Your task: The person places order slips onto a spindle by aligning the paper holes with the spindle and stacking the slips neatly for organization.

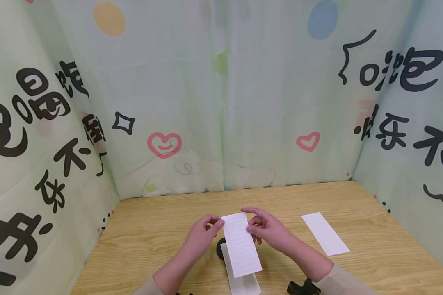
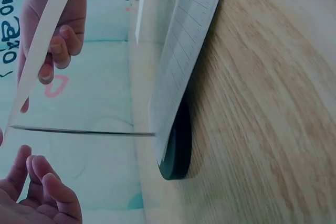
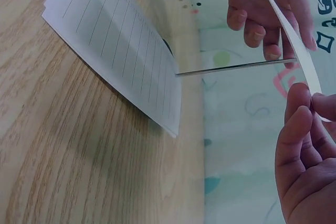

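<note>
A black-based paper spike [image 2: 84,131] stands on the table, with lined white sheets [image 3: 113,35] threaded low on its thin metal rod. The round base [image 1: 219,250] shows partly beneath them. Above these sheets, both hands hold a lined paper slip [image 1: 241,248] over the rod's upper end. The tip meets the slip's underside; whether it pierces the paper I cannot tell. My left hand [image 1: 204,231] pinches the upper left corner, thumb on top. My right hand [image 1: 268,230] pinches the right edge between thumb and curled fingers, its index finger extended along the top edge.
Another white paper slip [image 1: 325,233] lies on the wooden table [image 1: 151,229], to the right of the right hand. A printed curtain [image 1: 221,123] encloses the table's back and sides. Black gear [image 1: 302,287] sits at the right wrist.
</note>
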A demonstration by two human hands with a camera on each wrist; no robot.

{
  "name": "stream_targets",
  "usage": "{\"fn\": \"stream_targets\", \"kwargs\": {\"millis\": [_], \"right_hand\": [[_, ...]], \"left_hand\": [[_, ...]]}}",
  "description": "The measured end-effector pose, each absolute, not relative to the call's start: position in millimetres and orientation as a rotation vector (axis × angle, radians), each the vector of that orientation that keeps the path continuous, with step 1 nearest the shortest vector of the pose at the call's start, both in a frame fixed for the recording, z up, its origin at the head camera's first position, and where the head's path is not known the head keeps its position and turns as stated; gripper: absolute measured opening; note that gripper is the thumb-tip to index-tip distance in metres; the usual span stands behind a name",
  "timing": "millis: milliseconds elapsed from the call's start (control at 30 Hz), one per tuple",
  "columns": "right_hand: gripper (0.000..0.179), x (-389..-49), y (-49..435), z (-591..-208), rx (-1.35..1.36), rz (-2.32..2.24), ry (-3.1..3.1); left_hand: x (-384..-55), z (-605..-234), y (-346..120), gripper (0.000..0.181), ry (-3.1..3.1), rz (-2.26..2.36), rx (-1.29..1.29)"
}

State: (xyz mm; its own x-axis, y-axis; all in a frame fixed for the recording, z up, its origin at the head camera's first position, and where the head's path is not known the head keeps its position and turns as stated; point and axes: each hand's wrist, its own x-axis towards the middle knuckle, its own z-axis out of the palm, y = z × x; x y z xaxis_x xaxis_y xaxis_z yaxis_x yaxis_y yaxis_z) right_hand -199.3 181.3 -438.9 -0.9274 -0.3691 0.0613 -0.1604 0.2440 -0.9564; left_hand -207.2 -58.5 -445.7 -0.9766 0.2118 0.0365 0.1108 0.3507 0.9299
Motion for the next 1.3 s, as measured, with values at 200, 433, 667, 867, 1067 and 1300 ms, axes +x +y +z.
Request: {"fn": "stream_targets", "kwargs": {"millis": [200, 433, 667, 867, 1067, 1300], "right_hand": [[0.052, -198, 178, -438, -0.511, -1.767, 2.318], [0.051, -198, 177, -439, -0.497, -1.761, 2.313], [0.051, -197, 176, -438, -0.506, -1.748, 2.308], [0.051, -197, 175, -440, -0.516, -1.759, 2.297], [0.051, -198, 175, -442, -0.523, -1.774, 2.287], [0.050, -199, 175, -442, -0.533, -1.779, 2.275]], "left_hand": [[-208, -443, -52, 0.029, 2.497, 1.730, 0.280], [-210, -442, -49, 0.022, 2.484, 1.750, 0.281], [-209, -440, -49, 0.018, 2.487, 1.736, 0.286], [-209, -439, -49, 0.018, 2.498, 1.720, 0.306], [-211, -440, -48, 0.016, 2.498, 1.729, 0.307], [-209, -436, -46, 0.011, 2.495, 1.734, 0.296]]}}
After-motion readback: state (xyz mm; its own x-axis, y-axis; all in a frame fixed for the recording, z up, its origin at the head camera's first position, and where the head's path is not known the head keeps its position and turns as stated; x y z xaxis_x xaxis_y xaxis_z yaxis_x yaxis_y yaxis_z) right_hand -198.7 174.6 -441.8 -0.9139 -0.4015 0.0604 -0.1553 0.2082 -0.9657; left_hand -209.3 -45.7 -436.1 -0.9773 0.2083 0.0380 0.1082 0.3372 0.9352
